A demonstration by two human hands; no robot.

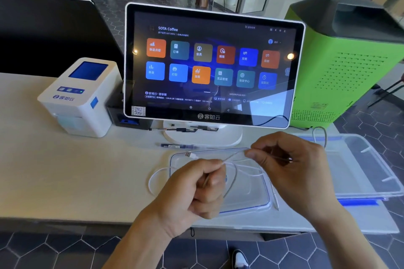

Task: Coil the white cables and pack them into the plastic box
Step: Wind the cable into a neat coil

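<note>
I see both hands raised just above the near part of the tabletop (pixel 65 181), each pinching the same white cable (pixel 235 154). My left hand (pixel 194 190) is curled into a loose fist, thumb and forefinger closed on the cable. My right hand (pixel 290 166) pinches it a little farther right, and the short stretch between the 2 hands is pulled nearly straight.

From the left hand the cable drops into a loop (pixel 153 179) that swings out left over the bare tabletop, then curves back. Its USB plug (pixel 188 154) lies just beyond the left hand, near the far-left corner of the clear lid (pixel 258 201). That blue-edged lid lies flat under both hands, its near edge close to the tabletop's near edge.

The plastic box (pixel 371 172) sits to the right, open and clear-walled, with a blue strip along its near rim; it overhangs or reaches the tabletop's right end, I cannot tell which.

Open room lies to the left of the lid. Farther back stand a white label printer (pixel 80 98) on the left, a touchscreen terminal (pixel 209 65) in the middle with a pen (pixel 175 146) by its base, and a green machine (pixel 349 65) on the right.
</note>
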